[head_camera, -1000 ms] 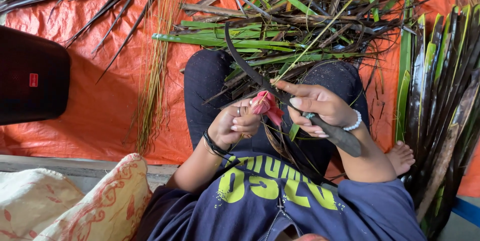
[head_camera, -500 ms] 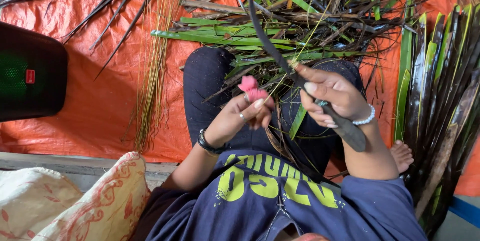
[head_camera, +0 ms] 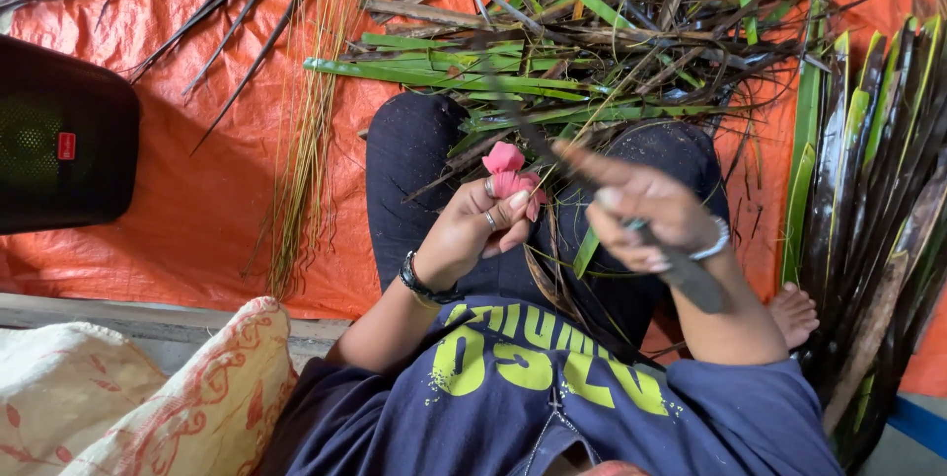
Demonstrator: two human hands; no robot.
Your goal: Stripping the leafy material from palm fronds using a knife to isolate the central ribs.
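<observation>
A single head-worn camera looks steeply down, close over the seated person's lap and hands (head_camera: 552,215); the right one is blurred.

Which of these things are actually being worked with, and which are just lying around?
In use:
left hand pinching a pink wad
right hand gripping a dark knife, blurred
leaf strips across the lap

Lying about:
black speaker
cushions
orange tarp
leaf stack on the right
</observation>
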